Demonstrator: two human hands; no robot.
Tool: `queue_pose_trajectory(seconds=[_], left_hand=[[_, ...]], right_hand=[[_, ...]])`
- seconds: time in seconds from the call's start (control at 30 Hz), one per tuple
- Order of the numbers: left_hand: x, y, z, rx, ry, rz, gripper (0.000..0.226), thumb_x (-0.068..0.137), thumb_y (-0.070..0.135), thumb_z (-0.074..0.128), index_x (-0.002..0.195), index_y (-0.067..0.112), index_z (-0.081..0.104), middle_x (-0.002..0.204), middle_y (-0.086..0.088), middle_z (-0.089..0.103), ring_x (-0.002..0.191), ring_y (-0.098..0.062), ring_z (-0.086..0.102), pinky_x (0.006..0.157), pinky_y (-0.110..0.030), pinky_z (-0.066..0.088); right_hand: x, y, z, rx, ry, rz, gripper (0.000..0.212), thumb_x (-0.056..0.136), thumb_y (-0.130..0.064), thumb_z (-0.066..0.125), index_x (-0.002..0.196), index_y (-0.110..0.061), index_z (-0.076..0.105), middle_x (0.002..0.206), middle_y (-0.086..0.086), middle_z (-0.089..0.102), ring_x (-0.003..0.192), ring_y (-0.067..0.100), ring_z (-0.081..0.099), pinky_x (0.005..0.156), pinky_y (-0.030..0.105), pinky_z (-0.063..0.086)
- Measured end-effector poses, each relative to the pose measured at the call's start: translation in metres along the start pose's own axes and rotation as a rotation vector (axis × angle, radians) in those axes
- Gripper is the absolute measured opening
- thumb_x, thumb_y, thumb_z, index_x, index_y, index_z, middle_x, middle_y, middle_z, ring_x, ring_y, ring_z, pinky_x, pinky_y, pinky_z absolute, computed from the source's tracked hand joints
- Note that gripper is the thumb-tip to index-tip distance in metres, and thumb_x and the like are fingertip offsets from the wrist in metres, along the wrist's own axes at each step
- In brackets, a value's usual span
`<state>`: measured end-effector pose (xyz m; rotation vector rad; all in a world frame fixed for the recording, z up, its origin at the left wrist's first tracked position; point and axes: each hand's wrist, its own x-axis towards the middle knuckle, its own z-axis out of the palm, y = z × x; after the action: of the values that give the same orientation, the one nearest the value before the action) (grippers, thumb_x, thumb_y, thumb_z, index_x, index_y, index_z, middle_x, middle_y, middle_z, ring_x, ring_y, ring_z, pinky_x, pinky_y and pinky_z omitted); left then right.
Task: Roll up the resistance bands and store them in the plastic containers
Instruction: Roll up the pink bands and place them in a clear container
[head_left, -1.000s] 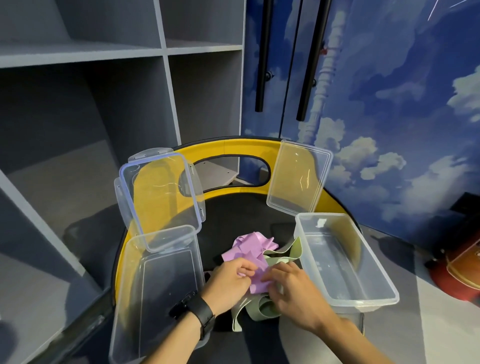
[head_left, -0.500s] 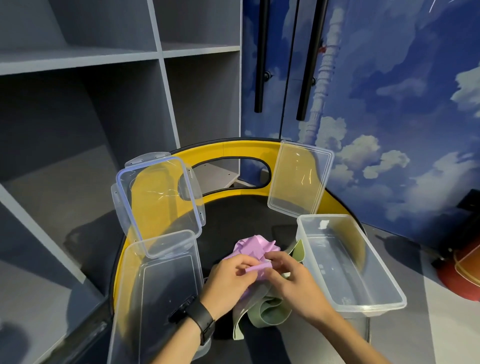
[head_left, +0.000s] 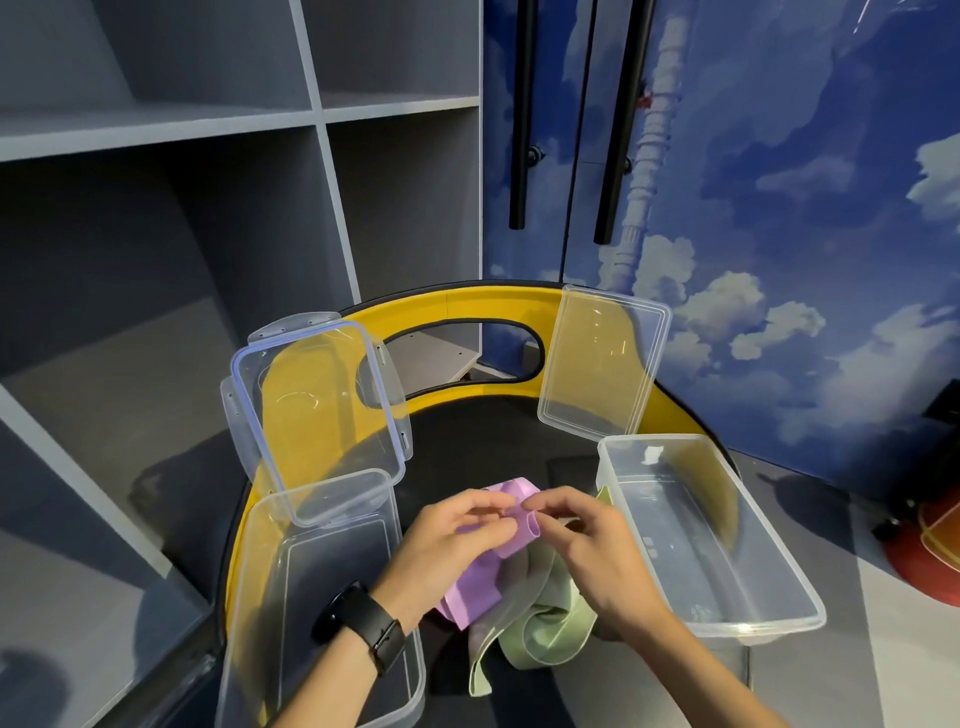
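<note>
A purple resistance band (head_left: 475, 592) is lifted above the round black table (head_left: 467, 436), its top end curled into a small roll. My left hand (head_left: 452, 545), with a black watch on the wrist, pinches the rolled end from the left. My right hand (head_left: 587, 551) pinches the same roll from the right. A pale green band (head_left: 545, 634) lies loose on the table beneath both hands. A clear plastic container (head_left: 322, 613) stands at the left and another clear container (head_left: 711, 540) at the right; both hold nothing.
Two clear lids lean against the table's yellow rim (head_left: 457, 306): a clip lid (head_left: 317, 415) behind the left container, a plain lid (head_left: 602, 358) behind the right one. Grey shelving (head_left: 156, 208) stands at the left, a sky-painted wall (head_left: 779, 208) behind, a red object (head_left: 930, 551) at far right.
Both hands have lifted the purple band off the table and off the green band, and curled its upper end into a small roll between the fingertips.
</note>
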<state>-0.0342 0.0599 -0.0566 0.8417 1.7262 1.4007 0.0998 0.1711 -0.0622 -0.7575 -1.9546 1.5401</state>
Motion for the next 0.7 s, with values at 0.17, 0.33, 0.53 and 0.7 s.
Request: queue_pose_trajectory(seconds=[0.17, 0.33, 0.53, 0.7], left_hand=[[0.001, 0.002, -0.002, 0.084, 0.066, 0.148, 0.014, 0.085, 0.014, 0.071, 0.095, 0.022, 0.076, 0.096, 0.002, 0.074, 0.091, -0.012, 0.07, 0.081, -0.024, 0.056], [0.003, 0.015, -0.007, 0.122, 0.099, 0.225, 0.015, 0.092, 0.019, 0.062, 0.1, 0.028, 0.072, 0.094, 0.016, 0.072, 0.094, 0.0, 0.066, 0.079, -0.02, 0.054], [0.011, 0.067, -0.019, 0.169, 0.144, 0.332, 0.014, 0.094, 0.02, 0.059, 0.095, 0.03, 0.069, 0.092, 0.015, 0.07, 0.073, 0.008, 0.06, 0.06, -0.012, 0.047], [0.019, 0.121, -0.028, 0.21, 0.13, 0.431, 0.015, 0.093, 0.018, 0.061, 0.093, 0.031, 0.068, 0.088, 0.012, 0.067, 0.062, 0.005, 0.058, 0.058, -0.014, 0.047]], right_hand=[[0.001, -0.007, 0.0, 0.136, 0.024, 0.004, 0.017, 0.089, -0.003, 0.064, 0.089, -0.016, 0.075, 0.087, -0.003, 0.074, 0.085, 0.011, 0.068, 0.077, 0.02, 0.053], [0.006, -0.007, 0.001, 0.061, -0.017, -0.003, 0.023, 0.093, -0.01, 0.061, 0.102, -0.028, 0.072, 0.101, -0.008, 0.073, 0.101, 0.012, 0.065, 0.089, 0.03, 0.053], [0.019, -0.01, 0.003, -0.022, -0.098, 0.041, 0.037, 0.088, -0.011, 0.066, 0.118, -0.032, 0.062, 0.113, -0.013, 0.068, 0.098, 0.009, 0.062, 0.083, 0.023, 0.049], [0.033, -0.017, 0.005, -0.05, -0.131, 0.073, 0.021, 0.089, -0.012, 0.065, 0.104, -0.026, 0.067, 0.104, -0.002, 0.07, 0.093, 0.014, 0.064, 0.077, 0.021, 0.05]])
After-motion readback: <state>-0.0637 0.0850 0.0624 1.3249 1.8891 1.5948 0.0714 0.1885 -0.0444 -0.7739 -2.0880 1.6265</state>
